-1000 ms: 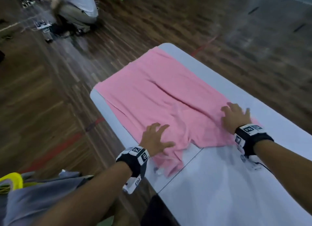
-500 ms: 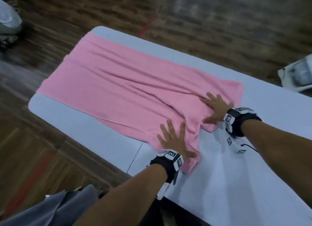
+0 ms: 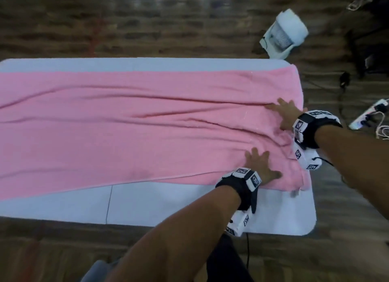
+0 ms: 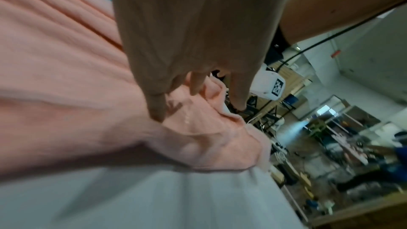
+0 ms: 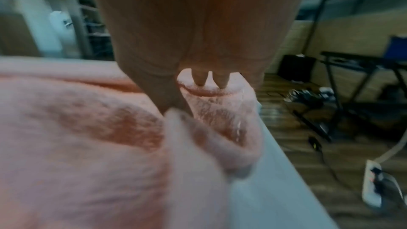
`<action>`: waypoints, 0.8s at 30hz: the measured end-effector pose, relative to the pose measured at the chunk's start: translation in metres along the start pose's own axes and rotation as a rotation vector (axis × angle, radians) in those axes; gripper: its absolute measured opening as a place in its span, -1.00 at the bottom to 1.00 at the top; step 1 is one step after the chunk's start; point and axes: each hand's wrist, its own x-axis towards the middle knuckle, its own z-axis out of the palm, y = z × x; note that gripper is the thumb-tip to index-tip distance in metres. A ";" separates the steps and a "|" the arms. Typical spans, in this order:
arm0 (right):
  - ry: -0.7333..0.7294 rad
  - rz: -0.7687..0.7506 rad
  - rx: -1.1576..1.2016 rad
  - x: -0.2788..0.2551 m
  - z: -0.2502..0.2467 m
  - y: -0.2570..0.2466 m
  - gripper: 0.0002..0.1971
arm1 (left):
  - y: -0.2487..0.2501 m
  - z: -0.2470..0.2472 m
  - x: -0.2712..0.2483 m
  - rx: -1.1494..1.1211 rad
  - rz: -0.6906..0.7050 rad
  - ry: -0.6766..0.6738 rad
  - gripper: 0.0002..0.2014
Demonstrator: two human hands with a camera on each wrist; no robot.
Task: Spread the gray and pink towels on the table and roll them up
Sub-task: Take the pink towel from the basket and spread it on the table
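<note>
Pink towel [image 3: 130,121] lies creased along the table [image 3: 168,206] — both the left hand [image 3: 260,166] and right hand [image 3: 287,115] press flat, open-fingered, gripping nothing. Its right end overhangs the edge; pushing rightward could slide it off, or bunch the folds.

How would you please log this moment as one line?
stage: spreading | pink towel: flat on table, creased | left hand: pressing near edge | right hand: pressing end | gray towel: not on table

White table [image 3: 168,206], rounded corners, seam line across near strip. Pink towel [image 3: 126,134] lies spread lengthwise over most of the top, creased toward right end; bare strips along far and near edges. Table stands on wood floor [image 3: 147,18].
</note>
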 end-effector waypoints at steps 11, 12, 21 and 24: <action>0.323 0.003 0.412 -0.162 0.115 -0.006 -0.66 | -0.143 -0.045 -0.106 0.530 -0.079 0.358 -0.50; 0.299 0.024 0.383 -0.171 0.126 -0.004 -0.63 | -0.154 -0.046 -0.111 0.551 -0.096 0.354 -0.48; 0.379 0.021 0.214 -0.188 0.153 0.002 -0.53 | -0.172 -0.041 -0.122 0.648 -0.080 0.370 -0.71; 0.309 -0.014 0.139 -0.183 0.152 0.004 -0.56 | -0.173 -0.038 -0.127 0.626 -0.037 0.410 -0.76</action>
